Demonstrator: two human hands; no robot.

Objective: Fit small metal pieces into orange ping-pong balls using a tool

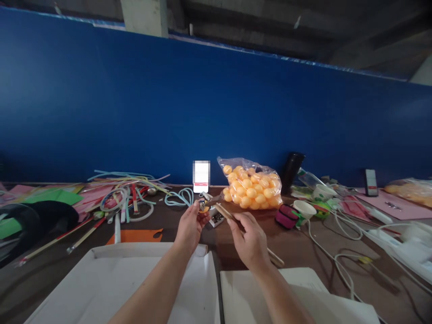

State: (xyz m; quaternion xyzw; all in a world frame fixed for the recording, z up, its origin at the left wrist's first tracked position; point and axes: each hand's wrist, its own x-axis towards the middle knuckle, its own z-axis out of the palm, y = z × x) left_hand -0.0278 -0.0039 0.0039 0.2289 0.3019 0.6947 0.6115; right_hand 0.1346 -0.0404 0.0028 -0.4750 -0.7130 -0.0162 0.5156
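Note:
Above the table, my left hand (189, 227) is closed, its fingertips pinching a small round piece (203, 207) with a shiny metallic part and an orange edge. Its exact kind is too small to make out. My right hand (250, 238) grips a light wooden stick (223, 211), whose front end points at the round piece. The stick's other end seems to come out below the palm. Between the two hands shows a dark brown strip, which I cannot identify. Just beneath sits a small white box (217, 219) of tiny dark metallic pieces.
A clear bag of orange balls (251, 191) stands behind my hands, near an upright phone (201, 177). Tubes and coloured paper (54, 196) lie left. To the right are a paper cup (304, 209), a magenta pouch (286, 216) and cables. White cardboard (135, 283) lies in front.

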